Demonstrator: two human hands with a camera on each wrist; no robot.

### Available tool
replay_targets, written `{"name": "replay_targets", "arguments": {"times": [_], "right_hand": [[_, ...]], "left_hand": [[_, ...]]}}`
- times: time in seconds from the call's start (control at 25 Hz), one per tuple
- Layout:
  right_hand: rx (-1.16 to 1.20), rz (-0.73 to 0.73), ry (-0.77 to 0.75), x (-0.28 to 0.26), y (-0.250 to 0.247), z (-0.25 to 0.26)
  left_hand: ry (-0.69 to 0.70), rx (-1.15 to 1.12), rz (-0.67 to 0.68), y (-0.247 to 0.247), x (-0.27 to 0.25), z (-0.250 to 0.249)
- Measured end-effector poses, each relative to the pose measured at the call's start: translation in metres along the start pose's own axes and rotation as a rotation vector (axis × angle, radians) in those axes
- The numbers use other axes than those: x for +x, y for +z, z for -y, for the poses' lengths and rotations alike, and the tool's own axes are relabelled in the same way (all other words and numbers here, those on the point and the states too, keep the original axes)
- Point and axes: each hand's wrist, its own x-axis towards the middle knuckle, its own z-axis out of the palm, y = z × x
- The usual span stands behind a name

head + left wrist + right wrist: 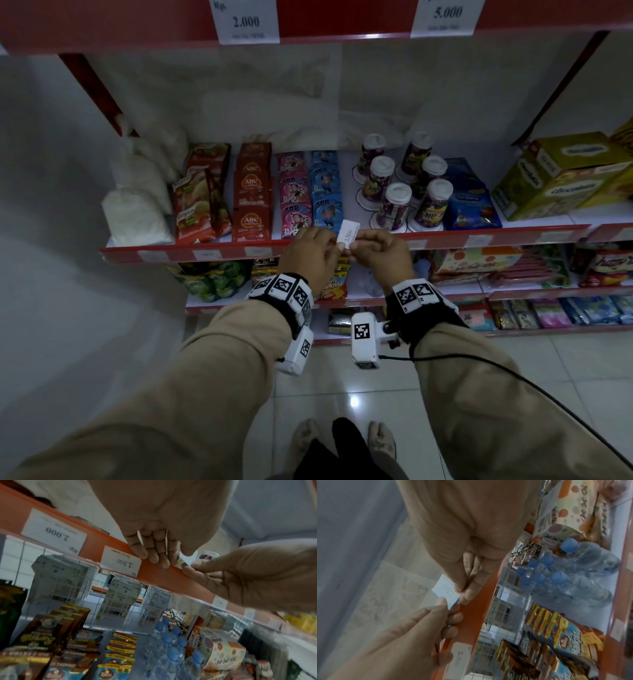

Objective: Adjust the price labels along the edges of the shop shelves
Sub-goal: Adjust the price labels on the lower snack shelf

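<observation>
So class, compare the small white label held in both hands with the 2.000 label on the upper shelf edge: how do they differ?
The held label is pinched between left hand and right hand; the 2.000 label sits fixed on its shelf edge. The held label is tilted and reads 1.500; the 2.000 label hangs straight. Both are white paper.

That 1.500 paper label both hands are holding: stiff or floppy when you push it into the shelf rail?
Probably floppy: the price label looks like thin plain paper, pinched by the left hand and right hand. It likely buckles if pushed edge-on into the red shelf rail. Likely very light, so a loose grip could drop it.
</observation>
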Motion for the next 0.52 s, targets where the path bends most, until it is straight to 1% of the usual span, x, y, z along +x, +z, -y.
{"name": "replay_targets", "arguments": {"times": [0.04, 0.12, 0.2, 0.28, 0.32, 0.36, 0.4, 0.52], "right_hand": [[0.012, 0.01, 0.018, -0.001, 0.002, -0.002], [-0.059, 0.003, 0.009, -0.003, 0.004, -0.004], [-0.259, -0.037, -0.11, -0.003, 0.003, -0.003], [-0.518, -0.023, -0.266, -0.003, 0.002, 0.003], [-0.612, 0.004, -0.306, -0.001, 0.002, 0.006], [-0.654, 0.025, -0.307, 0.002, 0.001, 0.01], [-0.64, 0.033, -0.277, 0.006, 0.001, 0.012], [-0.401, 0.016, -0.144, 0.01, 0.0, 0.014]], "left_hand": [[-0.01, -0.006, -0.008, 0.0, 0.001, 0.0], [-0.022, 0.011, -0.012, 0.001, 0.002, 0.0], [-0.022, 0.048, 0.009, 0.002, 0.001, 0.0], [-0.008, 0.09, 0.042, 0.002, 0.001, 0.001], [-0.004, 0.093, 0.052, 0.001, 0.001, 0.002], [-0.006, 0.077, 0.055, 0.0, 0.001, 0.002], [-0.011, 0.048, 0.052, -0.001, 0.0, 0.003], [-0.01, -0.019, 0.012, -0.002, -0.001, 0.003]]}}
